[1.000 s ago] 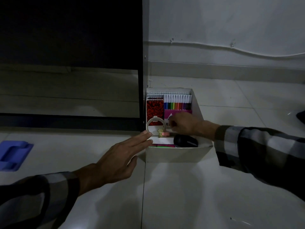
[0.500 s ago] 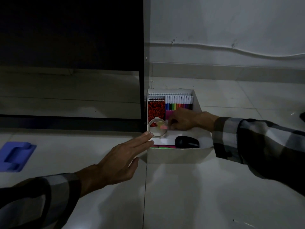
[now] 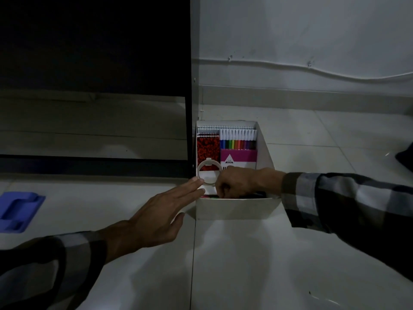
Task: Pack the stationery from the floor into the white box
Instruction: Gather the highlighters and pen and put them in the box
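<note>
The white box point(image 3: 234, 210) stands on the floor against a dark cabinet. Inside it lie a spiral pad, a red patterned notebook point(image 3: 207, 148), a row of coloured markers point(image 3: 238, 139), a pink pack point(image 3: 238, 158) and a white ring-shaped tape holder point(image 3: 209, 174). My left hand point(image 3: 156, 218) lies flat with fingers spread, its fingertips touching the box's left rim near the ring. My right hand point(image 3: 239, 183) reaches down into the near end of the box with fingers curled; what they hold is hidden. Pink and green items peek out beneath it.
A blue plastic object point(image 3: 17, 211) lies on the floor at the far left. The dark cabinet point(image 3: 93, 81) rises left of the box, and a wall with a cable point(image 3: 312, 68) runs behind. A dark shape point(image 3: 405, 157) shows at the right edge.
My right hand has moved from the ring toward the near end of the box, dipping lower and covering the black object seen there before. My left hand stays on the rim.
</note>
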{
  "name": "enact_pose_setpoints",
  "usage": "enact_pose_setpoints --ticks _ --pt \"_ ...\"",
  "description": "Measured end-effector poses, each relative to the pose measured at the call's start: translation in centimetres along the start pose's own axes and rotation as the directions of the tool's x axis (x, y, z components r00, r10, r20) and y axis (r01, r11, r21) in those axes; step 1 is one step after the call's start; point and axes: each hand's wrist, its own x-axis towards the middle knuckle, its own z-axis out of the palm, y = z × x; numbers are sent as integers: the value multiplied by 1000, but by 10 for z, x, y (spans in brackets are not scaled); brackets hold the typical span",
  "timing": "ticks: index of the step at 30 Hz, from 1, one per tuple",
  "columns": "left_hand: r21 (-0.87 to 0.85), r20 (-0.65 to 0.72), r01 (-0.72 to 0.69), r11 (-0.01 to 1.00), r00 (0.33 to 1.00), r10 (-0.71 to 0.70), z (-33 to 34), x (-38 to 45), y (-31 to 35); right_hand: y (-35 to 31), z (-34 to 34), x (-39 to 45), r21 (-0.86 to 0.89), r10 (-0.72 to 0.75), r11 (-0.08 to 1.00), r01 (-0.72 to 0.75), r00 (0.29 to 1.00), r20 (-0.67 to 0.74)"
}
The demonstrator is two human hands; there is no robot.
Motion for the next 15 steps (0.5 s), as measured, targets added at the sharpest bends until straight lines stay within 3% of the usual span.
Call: enact_pose_setpoints --ticks 4,6,10,15 --pt "-23 12 -8 1000 1000 8 0 -1 0 1 1 -1 -8 4 1000 -4 999 52" --pt "-22 20 -18 1000 1000 19 0 -2 0 -2 -7 -8 12 13 1000 -13 1000 10" --pt "54 67 -55 997 996 51 -7 -7 -1 -14 -23 -30 137 30 991 14 948 -316" --pt "137 77 -71 988 995 61 -38 -38 -12 -51 -22 -64 120 -13 986 116 770 -637"
